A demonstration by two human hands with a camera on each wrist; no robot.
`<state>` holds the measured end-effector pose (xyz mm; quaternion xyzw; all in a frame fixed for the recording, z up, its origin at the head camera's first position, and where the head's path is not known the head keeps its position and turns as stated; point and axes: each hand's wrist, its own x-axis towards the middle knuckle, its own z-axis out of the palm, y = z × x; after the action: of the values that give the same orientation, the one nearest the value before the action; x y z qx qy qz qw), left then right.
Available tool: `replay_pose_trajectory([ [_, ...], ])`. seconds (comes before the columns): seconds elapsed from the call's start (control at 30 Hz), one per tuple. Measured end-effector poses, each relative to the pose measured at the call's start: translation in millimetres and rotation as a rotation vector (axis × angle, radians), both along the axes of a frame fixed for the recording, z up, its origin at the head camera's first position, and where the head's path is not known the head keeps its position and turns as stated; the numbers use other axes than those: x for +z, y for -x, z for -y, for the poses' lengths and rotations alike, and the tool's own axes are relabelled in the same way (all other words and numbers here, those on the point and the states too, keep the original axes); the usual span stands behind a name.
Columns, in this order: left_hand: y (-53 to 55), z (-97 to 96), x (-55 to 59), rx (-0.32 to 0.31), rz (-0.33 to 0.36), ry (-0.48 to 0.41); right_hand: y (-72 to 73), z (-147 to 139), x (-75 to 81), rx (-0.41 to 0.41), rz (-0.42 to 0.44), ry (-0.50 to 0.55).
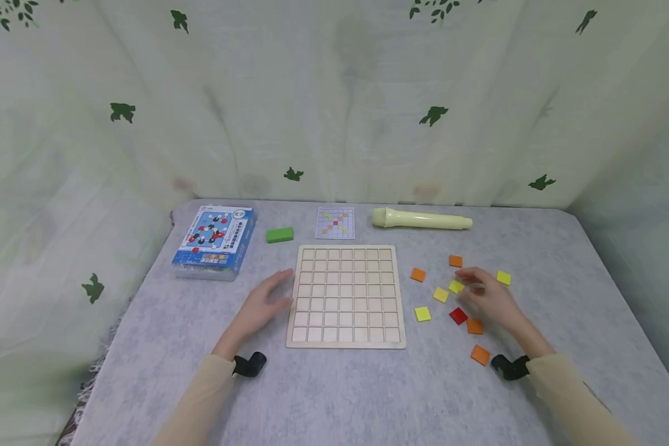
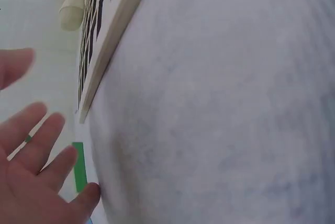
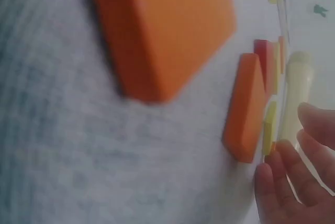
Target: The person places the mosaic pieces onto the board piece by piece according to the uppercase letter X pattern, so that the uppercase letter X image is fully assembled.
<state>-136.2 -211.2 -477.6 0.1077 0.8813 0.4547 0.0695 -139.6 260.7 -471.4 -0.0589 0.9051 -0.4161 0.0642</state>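
Beside the left edge of a wooden grid board [image 1: 345, 291] is my left hand [image 1: 262, 305], its fingers extended and thumb apart, holding nothing. The left wrist view shows those spread fingers [image 2: 39, 135] near the board's rim [image 2: 112, 46]. Over on the right, my right hand [image 1: 487, 298] hovers at a yellow square tile [image 1: 456, 287], thumb and forefinger parted on either side of it. In the right wrist view the loosely bent fingers [image 3: 301, 179] are close to a yellow tile [image 3: 269, 129]. Near this hand lie a red tile [image 1: 458, 316] and an orange tile [image 1: 475, 326].
More orange [image 1: 480, 355] and yellow tiles [image 1: 422, 314] are scattered right of the board. Behind it are a patterned grid card [image 1: 335, 223], a green block [image 1: 280, 235] and a cream tube-shaped object [image 1: 420, 219]. A blue-and-white box [image 1: 214, 241] stands back left.
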Motion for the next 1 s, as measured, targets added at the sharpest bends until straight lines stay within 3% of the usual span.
replay_pose_trajectory([
  [0.13, -1.4, 3.8, -4.3, -0.046, 0.077, 0.017, 1.5, 1, -3.8, 0.015, -0.015, -0.036],
  [0.33, -2.0, 6.9, -7.9, -0.151, 0.033, 0.069, 4.6, 4, -5.3, 0.021, -0.02, -0.086],
  [0.57, -1.4, 8.1, -9.5, -0.205, -0.001, 0.106, 11.9, 4, -7.9, 0.034, -0.046, -0.156],
  [0.8, -4.0, 6.8, -4.6, -0.219, -0.018, 0.117, 19.8, 9, 2.0, 0.035, -0.02, -0.09],
  [1.0, -5.2, 6.6, -3.6, -0.217, -0.033, 0.113, 34.9, 40, 14.7, 0.111, -0.066, -0.015],
])
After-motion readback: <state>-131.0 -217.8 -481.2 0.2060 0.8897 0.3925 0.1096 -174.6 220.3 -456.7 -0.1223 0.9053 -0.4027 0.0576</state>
